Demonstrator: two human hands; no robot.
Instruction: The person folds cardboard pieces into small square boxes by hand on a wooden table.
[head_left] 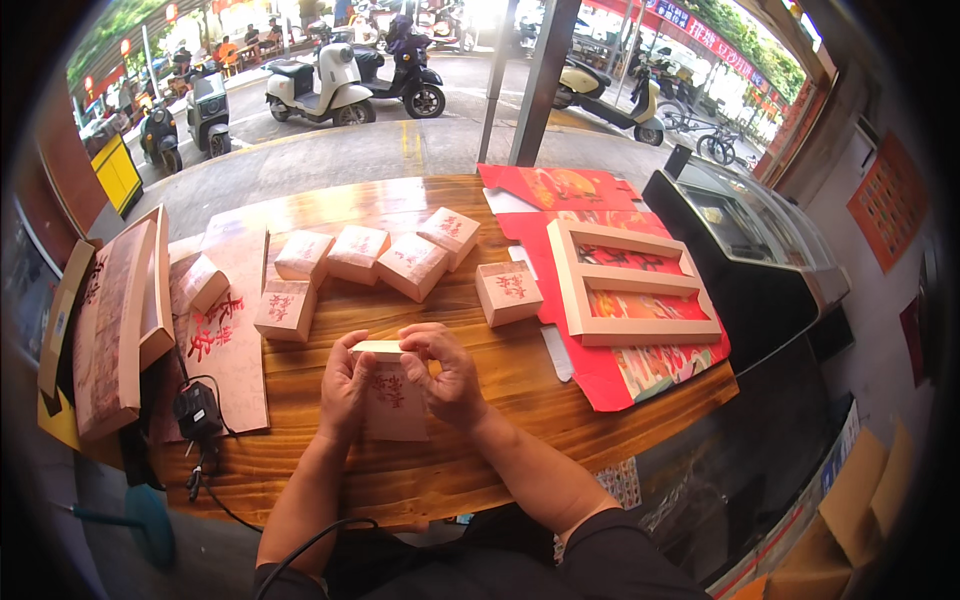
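Note:
Both my hands hold a small pale pink carton (393,400) with red print over the wooden table (520,400). My left hand (345,385) grips its left side, and my right hand (448,375) pinches its top flap from the right. Beyond my hands, several folded pink boxes (412,265) sit in a loose row across the table, with one more box (508,292) to the right. A flat pink sheet (225,330) with red characters lies at the left.
A red flattened gift box (610,370) with a pale divider frame (640,285) lies at the right. Stacked pink cartons (115,320) stand at the far left. A black adapter (198,410) with cable sits near the table's front-left edge. A glass display case (750,240) is right; scooters park outside.

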